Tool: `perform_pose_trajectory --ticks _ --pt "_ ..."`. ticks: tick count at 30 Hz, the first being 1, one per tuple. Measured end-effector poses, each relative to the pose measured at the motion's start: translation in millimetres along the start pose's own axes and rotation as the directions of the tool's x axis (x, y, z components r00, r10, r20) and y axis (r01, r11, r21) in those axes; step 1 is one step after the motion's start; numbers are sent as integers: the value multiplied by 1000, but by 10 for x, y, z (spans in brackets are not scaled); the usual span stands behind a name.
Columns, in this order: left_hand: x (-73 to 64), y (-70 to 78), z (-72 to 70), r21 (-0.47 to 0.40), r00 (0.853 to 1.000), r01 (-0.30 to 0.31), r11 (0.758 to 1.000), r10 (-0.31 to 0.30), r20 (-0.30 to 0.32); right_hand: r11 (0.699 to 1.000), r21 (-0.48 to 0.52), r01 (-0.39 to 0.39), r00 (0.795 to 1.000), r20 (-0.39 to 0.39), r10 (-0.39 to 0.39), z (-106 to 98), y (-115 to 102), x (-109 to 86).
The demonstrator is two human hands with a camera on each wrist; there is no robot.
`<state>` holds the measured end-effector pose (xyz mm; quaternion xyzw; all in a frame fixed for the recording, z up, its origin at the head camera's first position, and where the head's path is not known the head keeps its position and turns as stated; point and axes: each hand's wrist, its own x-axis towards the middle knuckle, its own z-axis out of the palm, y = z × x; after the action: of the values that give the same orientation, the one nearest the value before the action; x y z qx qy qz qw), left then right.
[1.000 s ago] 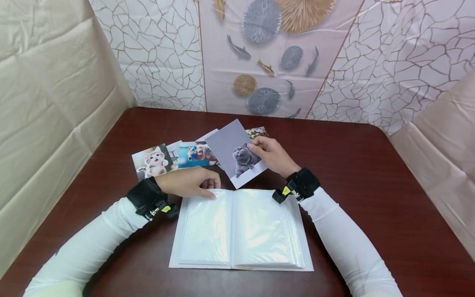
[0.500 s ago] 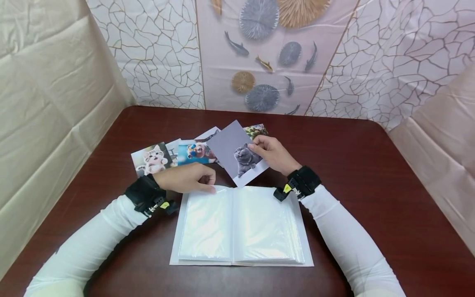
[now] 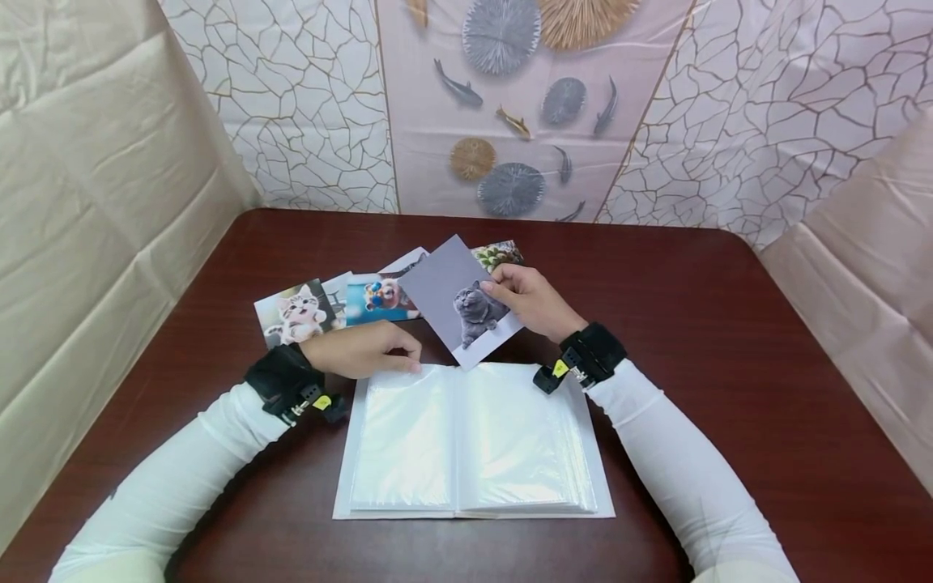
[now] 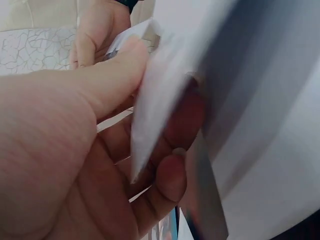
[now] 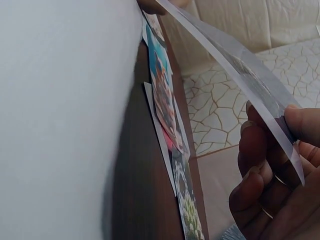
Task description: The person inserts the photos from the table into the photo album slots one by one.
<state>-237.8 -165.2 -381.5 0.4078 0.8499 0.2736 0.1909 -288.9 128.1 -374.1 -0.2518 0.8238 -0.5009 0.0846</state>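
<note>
A photo album [image 3: 528, 441] lies open on the table, clear plastic pockets on both pages. At the top of its left page [image 3: 404, 441], my left hand [image 3: 368, 350] pinches the page's edge; in the left wrist view the white sheet [image 4: 156, 95] passes between thumb and curled fingers. My right hand [image 3: 538, 304] holds a photo of a grey cat [image 3: 440, 283] by its right side, thumb on the front and fingers behind. That photo is tilted above the album's top edge, its lowest corner at the middle fold. In the right wrist view the photo [image 5: 245, 85] appears nearly edge-on.
Behind the hands, several loose photos lie overlapping: a kitten print [image 3: 297, 314], a blue one with a bear [image 3: 382, 297] and a green-patterned one [image 3: 499, 255]. The dark red table [image 3: 678, 340] ends at a patterned cloth backdrop [image 3: 313, 105].
Both hands keep their holds, and the cat photo stays over the album's top edge. The left thumb and fingers have drawn slightly closer at the page edge; the head view shifts a little.
</note>
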Motion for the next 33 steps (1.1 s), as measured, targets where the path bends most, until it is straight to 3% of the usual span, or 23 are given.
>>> perform_pose_trajectory --ticks 12,17,24,33 --pt "3 3 -15 27 998 -6 1000 8 -69 1000 -4 -20 1000 -5 20 18 -4 -7" --pt "-41 11 -80 -12 999 18 1000 -19 -35 1000 6 -14 1000 -10 14 9 -11 -3" --pt "-102 -12 -160 -148 998 62 987 -57 38 999 12 -30 1000 -8 30 20 -19 -2" --pt "-61 -83 -96 -111 1000 11 994 -10 11 999 26 -18 1000 5 18 45 16 12"
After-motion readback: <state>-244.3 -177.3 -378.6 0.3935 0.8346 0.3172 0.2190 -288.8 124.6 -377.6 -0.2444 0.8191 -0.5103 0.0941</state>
